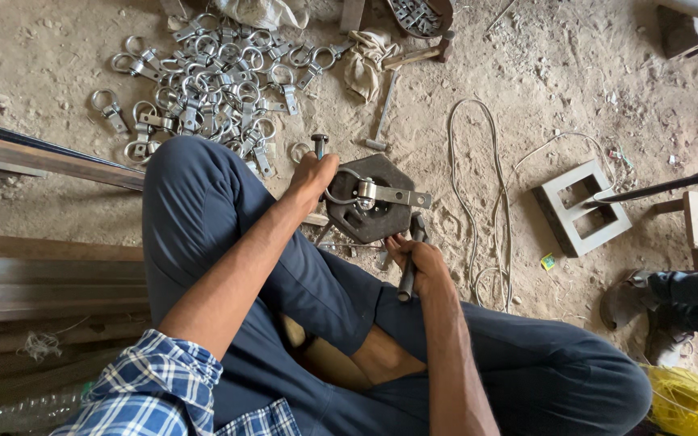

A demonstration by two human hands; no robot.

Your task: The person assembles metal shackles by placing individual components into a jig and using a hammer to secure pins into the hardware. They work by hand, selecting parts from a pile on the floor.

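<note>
A small yellow-green packet (548, 262) lies on the dirt just beside the pale hollow block (582, 207). My left hand (314, 173) closes on the bent metal clasp (373, 194) atop the dark hexagonal jig (369, 208); its strap runs sideways, pointing right. My right hand (422, 262) grips a dark lever bar (410, 262), its length slanting up toward the jig.

Colours and patterns at a floor-level metalworking spot.
Dark grey hexagonal plate (369, 202); silvery ring fittings (203, 77) heaped on tan sandy ground (559, 73); navy trousers (300, 274); blue-and-white checked shirt (163, 391); pale cord (486, 202); yellow bundle (688, 404).
</note>
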